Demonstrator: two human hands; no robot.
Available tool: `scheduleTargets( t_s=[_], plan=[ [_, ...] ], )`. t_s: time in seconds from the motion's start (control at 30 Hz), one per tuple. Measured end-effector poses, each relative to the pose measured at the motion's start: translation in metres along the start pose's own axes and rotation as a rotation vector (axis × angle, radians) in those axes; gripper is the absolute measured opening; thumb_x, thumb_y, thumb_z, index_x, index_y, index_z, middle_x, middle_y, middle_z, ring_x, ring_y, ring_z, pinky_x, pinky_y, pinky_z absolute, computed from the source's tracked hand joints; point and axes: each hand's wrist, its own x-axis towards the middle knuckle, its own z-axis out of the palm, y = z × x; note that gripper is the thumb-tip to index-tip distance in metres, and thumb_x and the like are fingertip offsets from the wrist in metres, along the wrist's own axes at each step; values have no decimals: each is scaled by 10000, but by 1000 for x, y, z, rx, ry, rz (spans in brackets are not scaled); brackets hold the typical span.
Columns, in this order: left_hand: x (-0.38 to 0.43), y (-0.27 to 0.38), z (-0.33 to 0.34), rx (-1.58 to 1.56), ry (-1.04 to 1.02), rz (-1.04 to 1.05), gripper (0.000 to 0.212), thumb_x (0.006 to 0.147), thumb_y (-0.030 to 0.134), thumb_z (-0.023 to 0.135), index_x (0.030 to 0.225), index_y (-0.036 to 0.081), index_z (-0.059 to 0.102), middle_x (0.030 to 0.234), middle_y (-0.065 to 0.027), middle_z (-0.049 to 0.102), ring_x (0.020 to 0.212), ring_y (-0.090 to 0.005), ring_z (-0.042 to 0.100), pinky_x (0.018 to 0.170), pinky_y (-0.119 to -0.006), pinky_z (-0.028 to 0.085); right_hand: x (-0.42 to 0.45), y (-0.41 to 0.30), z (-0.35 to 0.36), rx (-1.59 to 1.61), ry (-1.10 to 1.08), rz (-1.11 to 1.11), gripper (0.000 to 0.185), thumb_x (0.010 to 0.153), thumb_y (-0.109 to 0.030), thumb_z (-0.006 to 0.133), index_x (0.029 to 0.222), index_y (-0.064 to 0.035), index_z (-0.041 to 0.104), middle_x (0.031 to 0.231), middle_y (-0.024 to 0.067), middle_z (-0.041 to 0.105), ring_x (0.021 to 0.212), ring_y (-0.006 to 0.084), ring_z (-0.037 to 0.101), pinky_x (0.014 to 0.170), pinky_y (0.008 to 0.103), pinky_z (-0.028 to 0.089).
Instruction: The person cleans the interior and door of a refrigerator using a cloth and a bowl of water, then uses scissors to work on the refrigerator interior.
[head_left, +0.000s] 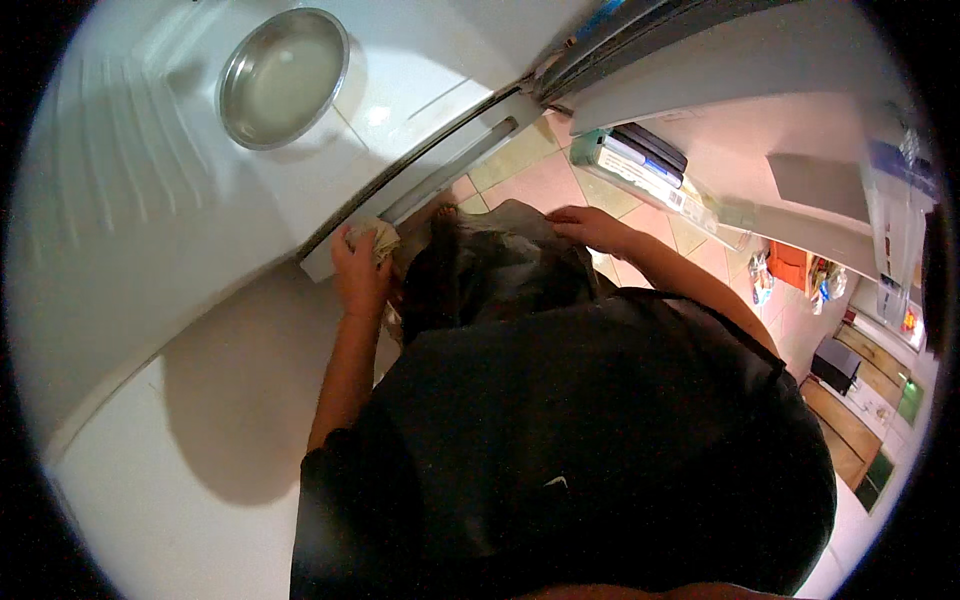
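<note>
My left hand (360, 274) grips a crumpled cream-coloured cloth (381, 238) against the front edge of the white refrigerator compartment (315, 266). My right hand (581, 227) rests at the edge of the dark garment (510, 277) over my lap; its fingertips are partly hidden, and I cannot tell whether they pinch the fabric. Further inside, on the white surface, stands an oval-looking metal bowl (285, 82) with cloudy pale liquid in it.
An opened refrigerator door (720, 135) with shelf bins (652, 180) reaches along the right. Ribbed white inner wall (127, 142) rises at left. Pink and cream floor tiles (532, 176) show between compartment and door. Bagged items (761, 277) and wooden cabinets (844, 420) lie farther right.
</note>
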Motion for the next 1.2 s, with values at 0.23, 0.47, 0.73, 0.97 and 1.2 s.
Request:
scheduleTargets(
  t_s=[0.23,0.47,0.73,0.97,1.2],
  plan=[
    [35,26,26,-77,-88,98,365,747,165,674,1103,115,609,1226,-132,477,1100,-313,478,893,-403,429,-57,77,7,558,323,173,377,887,-278,552,1193,-58,556,1048,87,627,938,191,591,772,309,472],
    [42,52,82,69,76,272,376,815,178,580,1182,108,545,1167,-173,516,1024,-368,519,857,-404,443,-78,122,13,564,340,220,354,888,-230,528,1193,-50,543,1061,75,621,956,178,586,804,309,465],
    [87,86,129,-210,-121,172,306,811,124,546,1113,108,592,1073,-161,564,934,-351,558,793,-400,471,-108,132,24,564,439,332,283,897,-144,517,1160,-45,556,1047,83,641,903,180,617,720,306,489],
    [125,170,135,-22,-130,885,289,801,151,539,1082,138,609,1140,-70,556,1080,-285,500,863,-401,449,-136,151,36,595,461,418,278,910,-172,517,1149,-41,567,1002,79,637,875,172,591,722,293,457],
    [105,183,187,-271,-56,1048,196,689,149,623,885,141,636,1053,-75,576,983,-249,536,747,-355,468,-143,156,33,525,473,429,299,912,-223,527,1134,-29,576,999,86,639,870,171,593,734,308,468]
  ],
)
